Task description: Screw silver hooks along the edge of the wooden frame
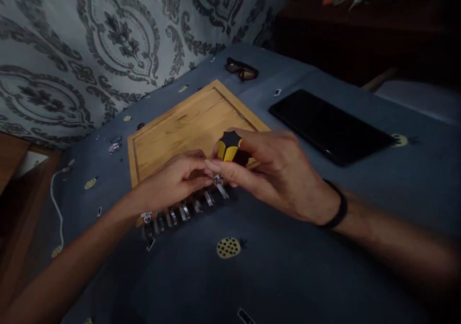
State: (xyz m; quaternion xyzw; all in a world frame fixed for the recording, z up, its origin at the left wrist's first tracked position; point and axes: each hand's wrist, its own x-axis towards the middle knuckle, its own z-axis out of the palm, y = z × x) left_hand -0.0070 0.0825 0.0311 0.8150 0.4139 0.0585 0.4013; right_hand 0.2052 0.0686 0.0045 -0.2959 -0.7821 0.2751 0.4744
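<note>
My right hand (273, 170) is closed around the black and yellow handle of a screwdriver (230, 146); its shaft and tip are hidden by my fingers. My left hand (183, 172) is pinched at the fingertips against a small metal hose clamp (221, 187), right beside my right thumb. A row of several similar metal clamps (184, 212) runs along the near edge of a wooden board (173, 131), below my left hand. Whether they are fastened to the board cannot be made out.
A black phone (331, 127) lies right of the board, and dark-framed glasses (242, 69) lie behind it. Small metal pieces (114, 145) sit at the left. A white cable (54, 199) crosses the left edge of the blue, pineapple-printed cloth (288, 266). A patterned curtain (118, 35) hangs behind.
</note>
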